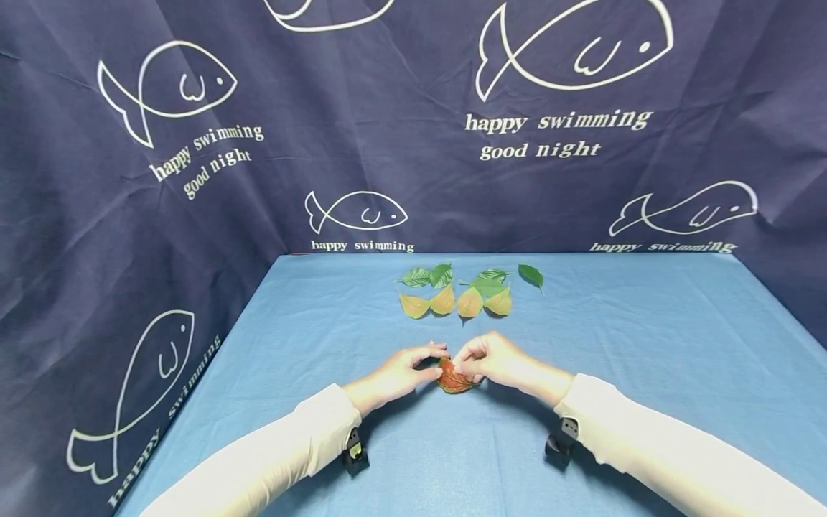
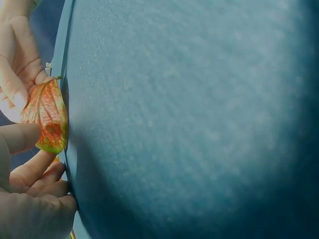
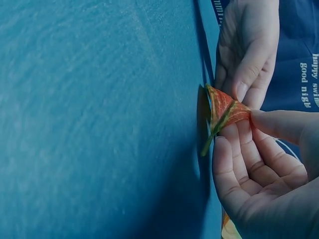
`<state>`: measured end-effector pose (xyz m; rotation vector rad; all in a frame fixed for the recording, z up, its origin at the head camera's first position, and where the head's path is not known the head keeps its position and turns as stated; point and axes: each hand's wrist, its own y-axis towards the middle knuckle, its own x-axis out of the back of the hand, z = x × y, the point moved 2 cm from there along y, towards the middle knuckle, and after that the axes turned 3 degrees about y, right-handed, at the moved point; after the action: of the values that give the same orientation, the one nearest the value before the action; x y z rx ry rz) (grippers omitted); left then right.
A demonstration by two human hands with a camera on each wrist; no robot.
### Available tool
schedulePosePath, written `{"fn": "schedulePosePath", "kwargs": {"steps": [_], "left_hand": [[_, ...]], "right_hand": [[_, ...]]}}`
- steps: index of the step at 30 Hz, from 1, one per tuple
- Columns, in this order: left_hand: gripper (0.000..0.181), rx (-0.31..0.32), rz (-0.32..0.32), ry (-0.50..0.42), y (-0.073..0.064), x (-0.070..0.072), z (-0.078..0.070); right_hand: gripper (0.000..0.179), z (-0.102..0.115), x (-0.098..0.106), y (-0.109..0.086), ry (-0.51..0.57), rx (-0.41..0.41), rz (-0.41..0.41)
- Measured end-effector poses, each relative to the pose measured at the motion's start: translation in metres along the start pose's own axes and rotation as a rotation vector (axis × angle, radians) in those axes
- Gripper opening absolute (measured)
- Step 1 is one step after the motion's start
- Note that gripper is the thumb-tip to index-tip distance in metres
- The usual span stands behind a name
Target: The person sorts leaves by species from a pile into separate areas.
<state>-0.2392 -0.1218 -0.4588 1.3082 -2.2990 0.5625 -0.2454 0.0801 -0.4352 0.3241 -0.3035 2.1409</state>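
Observation:
A red-orange leaf (image 1: 454, 378) with green edges lies low over the blue cloth, between both hands. My left hand (image 1: 403, 373) holds it at its left side, the thumb on its face and the fingers behind. On the other side my right hand (image 1: 497, 364) pinches its edge between thumb and fingers. In the left wrist view the leaf (image 2: 50, 117) shows its veined red face and a greenish tip. Its green stalk points down past the right fingers in the right wrist view, where part of the leaf (image 3: 230, 110) is covered by the thumb.
Beyond the hands lies a row of yellow-orange leaves (image 1: 469, 303). Several green leaves (image 1: 441, 276) lie behind them, one green leaf (image 1: 530, 275) apart at the right. A dark blue curtain (image 1: 413, 143) with white fish hangs behind and left of the blue-covered table (image 1: 633, 345).

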Motion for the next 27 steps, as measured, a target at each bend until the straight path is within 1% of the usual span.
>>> {"fn": "schedulePosePath", "kwargs": {"steps": [6,10,19,27], "left_hand": [[0.035,0.010,0.005,-0.004,-0.001,0.001,0.001],[0.037,0.003,0.006,0.001,-0.002,0.002,0.001],[0.037,0.003,0.030,-0.003,-0.003,0.003,0.000],[0.037,0.014,0.035,0.003,-0.002,0.002,-0.001]], "right_hand": [[0.019,0.002,0.011,-0.006,0.024,-0.005,-0.020],[0.021,0.002,0.021,-0.009,0.026,-0.013,-0.044],[0.021,0.002,0.049,-0.014,0.008,-0.042,-0.148],[0.025,-0.003,0.071,-0.017,0.019,-0.021,-0.225]]}}
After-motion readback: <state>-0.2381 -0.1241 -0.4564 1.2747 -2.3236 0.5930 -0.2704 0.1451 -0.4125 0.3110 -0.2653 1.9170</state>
